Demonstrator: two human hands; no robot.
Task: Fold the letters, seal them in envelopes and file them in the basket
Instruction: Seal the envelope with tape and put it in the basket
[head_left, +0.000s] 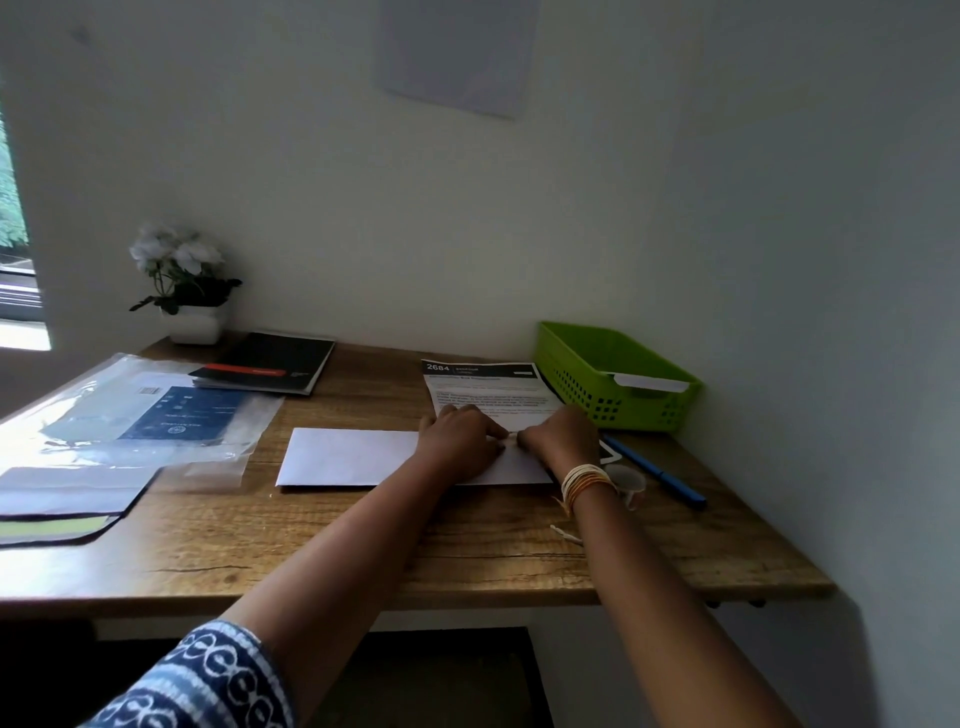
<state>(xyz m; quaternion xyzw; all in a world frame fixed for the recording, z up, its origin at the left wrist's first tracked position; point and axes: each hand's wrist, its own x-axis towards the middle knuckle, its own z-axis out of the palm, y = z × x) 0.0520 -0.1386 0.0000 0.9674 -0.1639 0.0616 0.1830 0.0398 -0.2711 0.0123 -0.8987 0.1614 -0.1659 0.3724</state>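
Letter (491, 395) is lying on the bench (363, 540) beside the green basket (618, 384), its near edge being pinched by both hands, left (457, 441) and right (558, 436), over a white envelope (345, 457).

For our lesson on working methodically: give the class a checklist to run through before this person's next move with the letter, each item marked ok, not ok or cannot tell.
1. Both hands on the letter: left hand and right hand meet at its near part: ok.
2. Fold edges aligned: hidden by the hands: cannot tell.
3. Envelope within reach, beside the left hand: ok.
4. Green basket nearby, top open: ok.
5. Tape roll by the right wrist: ok.
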